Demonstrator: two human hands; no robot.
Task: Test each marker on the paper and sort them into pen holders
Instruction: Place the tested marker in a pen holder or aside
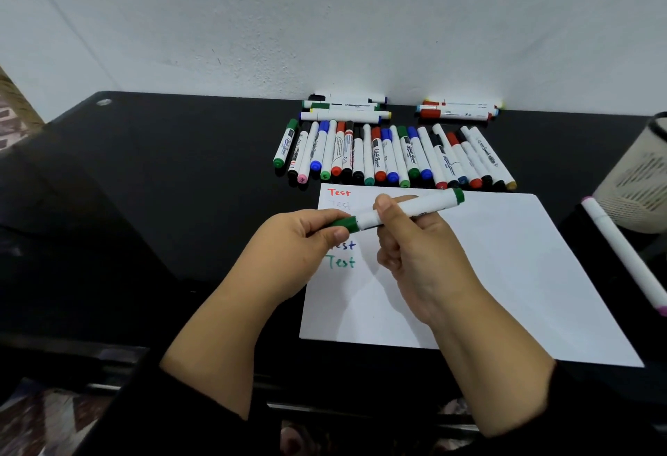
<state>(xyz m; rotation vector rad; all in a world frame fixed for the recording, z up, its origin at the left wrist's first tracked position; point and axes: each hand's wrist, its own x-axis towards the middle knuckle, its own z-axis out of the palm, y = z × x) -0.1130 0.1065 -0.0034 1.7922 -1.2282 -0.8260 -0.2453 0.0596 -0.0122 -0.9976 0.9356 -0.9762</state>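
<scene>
I hold a green marker (418,207) level above the white paper (505,275). My right hand (408,249) grips its white barrel. My left hand (288,242) pinches the green cap (344,223), which sits on the marker's left end. The paper carries the word "Test" several times in red, grey and green; my hands hide some of the lines. A row of several capped markers (393,157) in green, blue, red, black and pink lies just beyond the paper.
Two small piles of markers lie against the wall, one at centre (346,107) and one to the right (458,110). A beige mesh pen holder (639,188) stands at the right edge, with a pink-tipped marker (624,253) lying beside it on the black table (162,184).
</scene>
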